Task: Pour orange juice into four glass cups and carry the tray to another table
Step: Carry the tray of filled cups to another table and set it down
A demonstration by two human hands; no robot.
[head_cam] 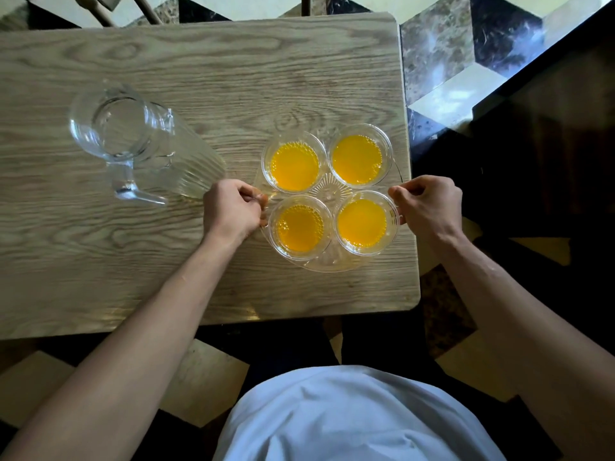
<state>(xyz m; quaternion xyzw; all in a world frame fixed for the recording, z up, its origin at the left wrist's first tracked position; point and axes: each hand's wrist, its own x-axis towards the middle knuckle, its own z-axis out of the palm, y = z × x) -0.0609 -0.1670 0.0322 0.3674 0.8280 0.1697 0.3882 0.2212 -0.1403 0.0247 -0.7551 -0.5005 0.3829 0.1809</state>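
Observation:
A round clear glass tray [327, 262] sits near the right end of the wooden table [206, 71]. Several glass cups stand on it, each holding orange juice: far left [294, 166], far right [357, 159], near left [300, 228], near right [362, 222]. My left hand [233, 207] grips the tray's left rim with curled fingers. At the tray's right rim, my right hand [429, 204] grips the same way. An empty clear glass pitcher [133, 138] stands to the left of the tray, handle toward me.
The table's right edge lies just past the tray, and its near edge is in front of my body. A dark surface [532, 154] stands to the right across a gap of patterned tile floor [442, 61]. Chair legs [146, 8] show beyond the far edge.

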